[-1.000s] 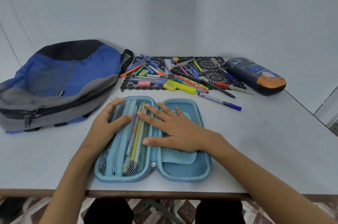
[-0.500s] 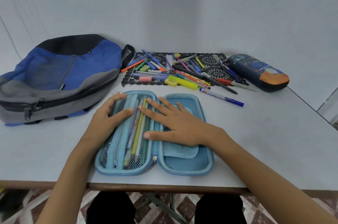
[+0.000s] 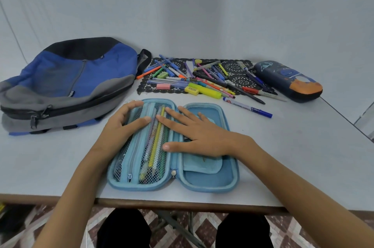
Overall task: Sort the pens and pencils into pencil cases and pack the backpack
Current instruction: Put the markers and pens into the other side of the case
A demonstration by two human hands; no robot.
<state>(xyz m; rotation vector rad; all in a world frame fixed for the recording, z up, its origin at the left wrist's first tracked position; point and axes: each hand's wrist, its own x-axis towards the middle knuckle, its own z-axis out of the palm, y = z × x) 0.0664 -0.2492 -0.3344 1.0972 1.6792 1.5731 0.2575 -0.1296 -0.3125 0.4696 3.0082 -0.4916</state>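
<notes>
Blue and grey backpack (image 3: 66, 84) is set at the left of the table (image 3: 293, 156). Just right of it, the left hand (image 3: 121, 126) is rested on the mesh pocket of the open light-blue pencil case (image 3: 202, 189), fingers loose and spread, nothing grasped. The right hand (image 3: 198, 136) is laid flat across the hinge, fingers straight. Loose pens (image 3: 208, 84) are heaped behind, beside a dark pencil case (image 3: 289, 82). The pocketed pencils should be smoothed flat before the case is folded shut. Since half a second earlier, neither hand has been moved.
</notes>
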